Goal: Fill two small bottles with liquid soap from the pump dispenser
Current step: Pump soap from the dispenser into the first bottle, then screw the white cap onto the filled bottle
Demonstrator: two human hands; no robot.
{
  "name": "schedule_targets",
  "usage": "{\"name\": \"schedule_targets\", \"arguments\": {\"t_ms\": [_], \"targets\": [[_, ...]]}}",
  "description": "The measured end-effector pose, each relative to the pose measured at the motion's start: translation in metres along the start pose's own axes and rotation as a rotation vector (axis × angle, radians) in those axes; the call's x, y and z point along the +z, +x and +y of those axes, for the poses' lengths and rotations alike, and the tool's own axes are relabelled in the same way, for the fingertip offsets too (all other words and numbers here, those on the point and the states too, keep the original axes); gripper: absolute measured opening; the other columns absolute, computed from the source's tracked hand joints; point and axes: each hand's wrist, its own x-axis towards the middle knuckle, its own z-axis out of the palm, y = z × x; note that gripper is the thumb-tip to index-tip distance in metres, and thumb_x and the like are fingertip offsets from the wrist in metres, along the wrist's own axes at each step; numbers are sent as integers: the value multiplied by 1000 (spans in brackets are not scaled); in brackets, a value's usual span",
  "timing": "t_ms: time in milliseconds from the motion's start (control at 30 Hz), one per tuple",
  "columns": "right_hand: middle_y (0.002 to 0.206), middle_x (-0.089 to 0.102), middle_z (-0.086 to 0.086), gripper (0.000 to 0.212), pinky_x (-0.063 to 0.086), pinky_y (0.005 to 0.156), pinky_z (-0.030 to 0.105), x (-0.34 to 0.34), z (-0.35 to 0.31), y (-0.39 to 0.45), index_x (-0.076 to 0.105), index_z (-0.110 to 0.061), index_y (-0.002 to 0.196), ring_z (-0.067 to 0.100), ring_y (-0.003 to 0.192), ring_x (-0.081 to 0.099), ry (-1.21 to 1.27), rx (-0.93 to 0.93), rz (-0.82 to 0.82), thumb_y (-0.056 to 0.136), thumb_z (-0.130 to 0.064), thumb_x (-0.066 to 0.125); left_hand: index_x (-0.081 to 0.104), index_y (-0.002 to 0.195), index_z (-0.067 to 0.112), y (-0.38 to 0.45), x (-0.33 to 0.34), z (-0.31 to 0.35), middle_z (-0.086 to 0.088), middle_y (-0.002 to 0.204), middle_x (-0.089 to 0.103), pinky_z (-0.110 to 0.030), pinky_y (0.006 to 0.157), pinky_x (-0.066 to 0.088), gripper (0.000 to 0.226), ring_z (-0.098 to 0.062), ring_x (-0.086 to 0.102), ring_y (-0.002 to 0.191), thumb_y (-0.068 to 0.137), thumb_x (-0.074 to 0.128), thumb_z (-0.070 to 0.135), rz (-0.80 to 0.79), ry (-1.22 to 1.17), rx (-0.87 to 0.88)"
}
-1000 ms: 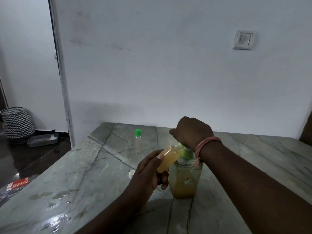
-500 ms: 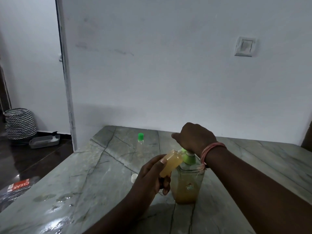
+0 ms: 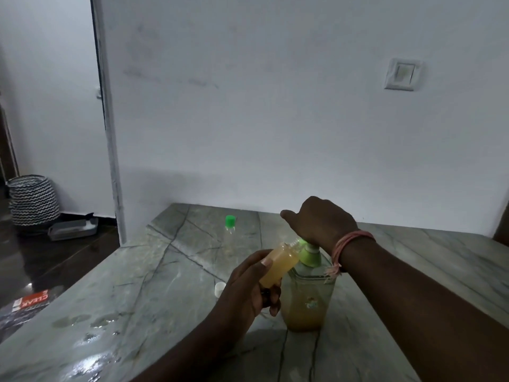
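Left hand (image 3: pixel 249 285) wrapped round a small clear plastic bottle (image 3: pixel 279 264) nearly full of amber soap, tilted, neck tucked under the spout; right hand (image 3: pixel 321 223) closed down on the green pump head (image 3: pixel 309 253) of the square clear dispenser (image 3: pixel 308 299) on the grey marble table (image 3: pixel 154 285); best pressed slow, mouth kept right under the spout; probably close to overflowing; green-capped second bottle (image 3: pixel 230 226) waiting further back.

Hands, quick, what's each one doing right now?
Left hand: closed around the small bottle, tilted toward the pump nozzle.
Right hand: palm down on the pump head; grip cannot be told.
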Motion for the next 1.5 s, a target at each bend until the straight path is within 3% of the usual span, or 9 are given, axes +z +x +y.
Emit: {"name": "schedule_targets", "arguments": {"t_ms": [200,367,533,633,767,933,1167,1300,1500], "targets": [[46,42,-3,56,36,55,29,-6,7,5,41,-18,48,16,46,43,471,2,158,91,-51,53,53,134,10,-4,-1,3,-23,93,59,-40,62,51,57,-30,60,73,83,64,35,-64,-84,-53],[55,28,10,58,31,54,34,-28,2,-9,27,-16,50,20,48,26,865,-29,328,91,-43,59,43,140,8,-3,-3,3,-28,100,57,-45,70,51,53,-35,60,79,91,53,27,-97,-159,-86],[41,27,-4,62,30,47,26,-14,-20,-46,31,-16,46,10,38,28,696,-190,374,96,-41,58,46,136,8,0,-12,8,-29,102,56,-47,71,51,50,-36,59,81,90,53,27,-20,-191,-31],[41,41,-5,56,39,45,27,-4,-39,-64,42,-16,49,10,42,49,632,-299,396,95,-40,60,45,137,8,2,-23,15,-25,96,59,-43,66,53,55,-32,61,76,87,53,29,147,-168,41],[58,57,-3,35,47,53,28,14,-61,-82,57,-18,68,8,53,55,592,-344,328,94,-40,61,51,128,7,6,-40,23,-24,98,58,-43,68,52,45,-33,59,79,89,50,31,351,-97,180],[93,65,-1,8,53,70,29,78,-67,-99,60,-20,98,13,82,62,480,-280,53,96,-27,59,57,114,15,6,-54,28,-18,94,60,-36,69,54,28,-28,59,81,93,44,29,489,-14,229],[126,49,5,50,49,86,28,131,-72,-97,41,-18,129,22,109,58,493,-140,-32,90,-27,70,56,113,19,7,-59,25,-18,92,59,-41,73,52,31,-23,61,72,86,44,30,556,114,243],[121,58,2,32,47,91,24,148,-68,-93,58,-20,123,16,105,58,381,-241,-74,92,-25,65,55,116,15,9,-61,22,-19,93,60,-40,70,52,37,-24,61,71,86,45,32,552,78,218],[112,54,1,23,42,77,10,146,-57,-88,60,-19,118,9,93,57,576,-178,116,94,-19,61,57,114,10,13,-61,17,-20,93,59,-40,76,54,31,-29,63,79,90,45,27,494,-75,153]]}}
